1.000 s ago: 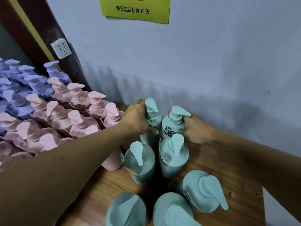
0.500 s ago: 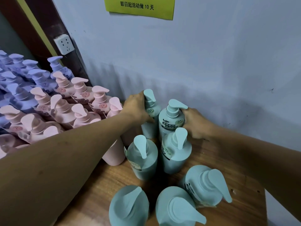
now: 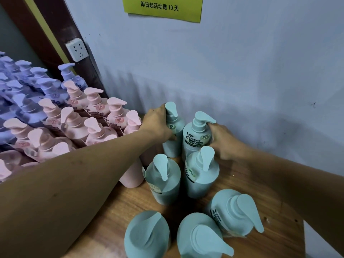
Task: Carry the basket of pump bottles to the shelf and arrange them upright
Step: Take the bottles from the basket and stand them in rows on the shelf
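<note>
Little has shifted since a moment ago: both hands stay on the same two teal pump bottles at 12 o'clock in the teal group, close before the wall (image 3: pixel 242 81). The left hand (image 3: pixel 158 125) wraps the neck of the left rear bottle (image 3: pixel 174 148); the right hand (image 3: pixel 225 142) grips the right rear bottle (image 3: pixel 195 140) from 3 o'clock. Both stand upright, side by side, on the wooden shelf (image 3: pixel 279 229). Pink bottles (image 3: pixel 96 131) crowd at 9 o'clock. Letting go probably means withdrawing toward 6 o'clock, over five more teal bottles (image 3: pixel 163 181)
</note>
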### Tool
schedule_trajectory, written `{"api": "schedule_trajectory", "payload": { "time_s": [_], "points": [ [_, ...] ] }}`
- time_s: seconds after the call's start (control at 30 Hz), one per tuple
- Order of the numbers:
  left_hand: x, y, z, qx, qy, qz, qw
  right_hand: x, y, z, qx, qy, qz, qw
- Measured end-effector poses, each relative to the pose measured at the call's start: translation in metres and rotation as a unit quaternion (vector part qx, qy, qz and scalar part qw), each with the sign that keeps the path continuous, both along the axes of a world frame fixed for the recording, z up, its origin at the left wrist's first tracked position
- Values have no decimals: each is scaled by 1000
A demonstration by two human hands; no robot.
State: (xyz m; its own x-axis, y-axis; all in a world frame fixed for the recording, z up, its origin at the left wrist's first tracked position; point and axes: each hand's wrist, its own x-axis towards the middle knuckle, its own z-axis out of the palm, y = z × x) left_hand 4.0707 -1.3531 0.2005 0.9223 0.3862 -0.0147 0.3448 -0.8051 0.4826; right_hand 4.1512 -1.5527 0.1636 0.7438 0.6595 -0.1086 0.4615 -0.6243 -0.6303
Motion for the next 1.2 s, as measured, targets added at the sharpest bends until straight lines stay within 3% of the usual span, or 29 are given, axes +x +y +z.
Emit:
{"api": "schedule_trajectory", "payload": {
  "time_s": [0.3,0.67,0.93,1.1,1.2],
  "points": [
    [12,6,-8,-10,-25,36,999,4,18,3,18,34,-28,999],
    [16,11,-7,-34,-6,78,996,7,30,4,-29,30,-21,999],
    [12,8,-5,-43,-33,59,997,12,10,9,24,25,-7,999],
    [14,6,-10,-44,-40,53,997,5,16,9,58,71,-29,995],
    [13,9,-9,-44,-29,59,997,-2,32,8,31,31,-48,998]
  ]
}}
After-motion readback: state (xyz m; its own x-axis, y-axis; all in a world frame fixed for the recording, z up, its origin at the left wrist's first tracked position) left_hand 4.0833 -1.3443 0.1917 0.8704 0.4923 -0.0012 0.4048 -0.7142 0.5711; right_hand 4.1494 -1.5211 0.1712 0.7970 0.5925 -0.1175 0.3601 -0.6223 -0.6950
